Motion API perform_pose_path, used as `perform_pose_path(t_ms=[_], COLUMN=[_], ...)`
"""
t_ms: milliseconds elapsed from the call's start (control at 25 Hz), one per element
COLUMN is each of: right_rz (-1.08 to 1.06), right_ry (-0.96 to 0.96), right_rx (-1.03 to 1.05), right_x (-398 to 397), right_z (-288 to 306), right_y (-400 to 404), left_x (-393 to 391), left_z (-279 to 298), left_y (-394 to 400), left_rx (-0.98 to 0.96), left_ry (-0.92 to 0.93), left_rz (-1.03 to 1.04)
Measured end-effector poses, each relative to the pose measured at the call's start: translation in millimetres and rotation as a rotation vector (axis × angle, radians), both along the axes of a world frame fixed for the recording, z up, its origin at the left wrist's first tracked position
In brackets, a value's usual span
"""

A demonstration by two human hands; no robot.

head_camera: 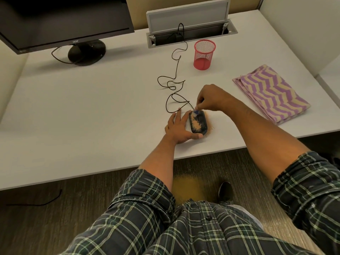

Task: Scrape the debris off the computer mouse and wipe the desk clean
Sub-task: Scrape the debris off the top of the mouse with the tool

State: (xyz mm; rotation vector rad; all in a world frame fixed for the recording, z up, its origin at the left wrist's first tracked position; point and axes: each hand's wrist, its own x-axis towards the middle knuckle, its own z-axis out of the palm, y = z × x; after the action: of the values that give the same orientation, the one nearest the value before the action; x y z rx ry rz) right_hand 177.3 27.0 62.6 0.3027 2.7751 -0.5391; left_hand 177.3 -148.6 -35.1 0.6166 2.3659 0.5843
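Note:
A black wired computer mouse [199, 122] lies on the white desk [92, 111] near its front edge, with tan grainy debris [195, 124] on its left half and more spilled beside it on the right. My left hand [177, 128] holds the mouse from the left, thumb curled round its near end. My right hand [211, 97] pinches a small blue scraper [196, 112] against the mouse's far end. A folded purple-and-cream zigzag cloth [270, 92] lies to the right, apart from both hands.
The mouse's cable [174, 83] snakes back to an open cable box [191, 34]. A red mesh pen cup [203, 55] stands behind the mouse. A black monitor [62, 21] sits at the back left. Tan debris [187, 186] lies on the floor under the desk edge.

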Motion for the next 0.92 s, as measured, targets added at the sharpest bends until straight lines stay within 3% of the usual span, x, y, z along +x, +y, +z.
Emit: perform_pose_path(t_ms=[120,240,400,600,920], right_rz=[-0.073,-0.001,-0.040,-0.001,-0.009], right_ry=[0.070,-0.001,0.038,-0.064,-0.025], right_rx=[0.058,-0.010,0.098,0.042,0.058], right_x=[-1,-3,-4,-5,-4], right_z=[-2,1,-2,1,2], right_y=[-3,-10,-13,-13,-10], left_x=[0,0,1,1,1], left_z=[1,3,1,3,3], left_y=[0,0,0,0,0], left_rx=[0.007,-0.019,0.002,-0.002,-0.001], left_ry=[0.000,-0.006,0.001,-0.003,0.000], left_rz=[0.008,-0.002,0.011,0.005,0.007])
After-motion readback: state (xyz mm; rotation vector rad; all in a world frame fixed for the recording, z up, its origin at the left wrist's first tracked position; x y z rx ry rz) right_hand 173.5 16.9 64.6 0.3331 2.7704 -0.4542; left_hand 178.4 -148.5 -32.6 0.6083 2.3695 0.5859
